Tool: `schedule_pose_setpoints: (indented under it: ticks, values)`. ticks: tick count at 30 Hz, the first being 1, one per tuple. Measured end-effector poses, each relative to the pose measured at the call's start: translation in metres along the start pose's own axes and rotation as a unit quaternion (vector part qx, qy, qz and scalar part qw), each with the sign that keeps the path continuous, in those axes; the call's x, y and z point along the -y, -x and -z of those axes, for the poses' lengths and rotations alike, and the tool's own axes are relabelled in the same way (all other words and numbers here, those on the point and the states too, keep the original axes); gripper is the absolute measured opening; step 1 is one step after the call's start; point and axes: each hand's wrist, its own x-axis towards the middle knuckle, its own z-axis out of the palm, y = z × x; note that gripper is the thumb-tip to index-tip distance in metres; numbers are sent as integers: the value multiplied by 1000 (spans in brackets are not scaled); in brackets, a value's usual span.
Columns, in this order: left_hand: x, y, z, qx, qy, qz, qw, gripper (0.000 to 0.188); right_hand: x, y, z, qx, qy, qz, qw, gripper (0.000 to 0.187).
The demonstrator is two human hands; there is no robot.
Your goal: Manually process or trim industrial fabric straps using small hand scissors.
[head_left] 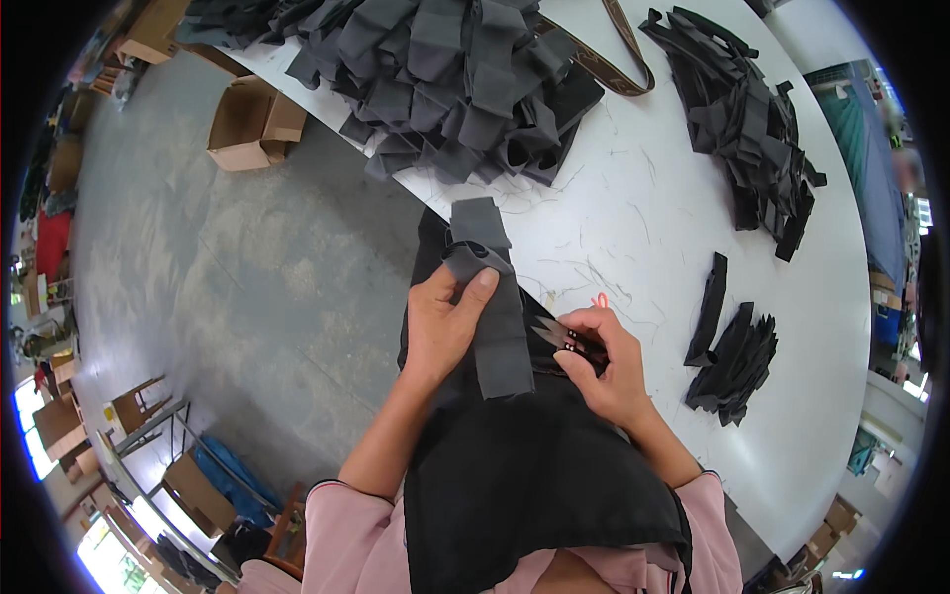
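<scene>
Dark grey fabric is what's being worked on: one folded strip (503, 342) is held up in front of the black apron (534, 460), right by the edge of the white counter (792, 465). It's clamped between the thumb and fingers of the left hand (442, 327), with a curled loop of cloth pinched up near the top. Metal thread snips (550, 334) are gripped in the right hand (611, 361), thumb and fingers wrapped on them, blades slightly parted and aimed at the strip's right side; whether the cloth is being touched can't really be told. A big heap of grey fabric pieces (445, 84) is piled on the counter's far end, with a brown strap (633, 87) beside it. Over on the right, a long pile of black strips (747, 139) and a smaller bunch (734, 368) are laid out, and loose threads (648, 228) are scattered between. An open cardboard box (242, 156) is parked on the concrete floor (247, 257).
</scene>
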Motion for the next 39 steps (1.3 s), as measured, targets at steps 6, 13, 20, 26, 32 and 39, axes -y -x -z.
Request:
schedule_pose_setpoints:
  ticks: [6,13,20,26,32,39]
  values:
    - [1,-3,2,0,-35,-39,999,23,8,3,13,64,71,14,995,25]
    - [6,-5,2,-11,-52,-36,998,22,-7,7,12,102,75,0,992,20]
    - [0,-6,-13,21,-37,9,999,20,-9,-13,9,-24,-44,-105,993,16]
    - [0,-5,-22,73,-43,20,996,20,-2,-26,17,39,-55,-81,994,14]
    - [-11,-11,-31,126,-32,54,990,19,-47,-1,66,76,-406,-47,909,9]
    - [-111,-77,-61,307,-286,-368,830,26,-58,47,97,-151,-93,-215,960,29]
